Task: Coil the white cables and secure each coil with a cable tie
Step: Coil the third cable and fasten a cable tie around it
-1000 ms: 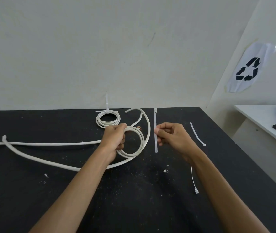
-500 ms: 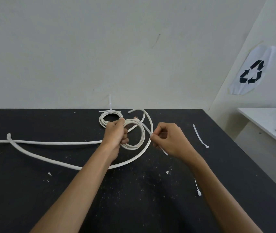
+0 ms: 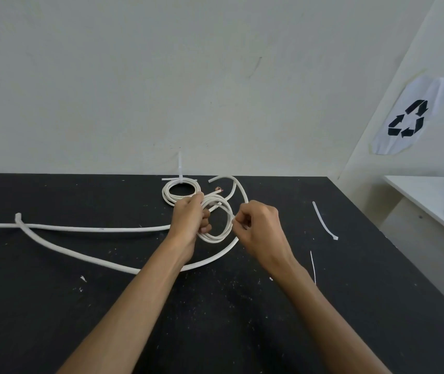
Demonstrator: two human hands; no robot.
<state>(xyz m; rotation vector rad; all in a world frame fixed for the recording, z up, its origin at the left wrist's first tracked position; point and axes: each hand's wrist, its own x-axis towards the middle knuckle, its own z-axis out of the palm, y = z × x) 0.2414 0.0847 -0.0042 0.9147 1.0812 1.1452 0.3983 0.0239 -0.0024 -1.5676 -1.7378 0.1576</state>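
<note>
My left hand (image 3: 191, 215) grips the coil (image 3: 217, 222) over the black table (image 3: 53, 306) while my right hand (image 3: 256, 225), pinching the cable tie (image 3: 233, 222), has just reached its rim, ready for threading.

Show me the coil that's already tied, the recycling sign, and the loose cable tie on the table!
tied coil (image 3: 167, 195), head view, left side of its ring.
recycling sign (image 3: 407, 122), head view, middle of the black arrows.
loose cable tie (image 3: 322, 221), head view, middle of its strap.
</note>
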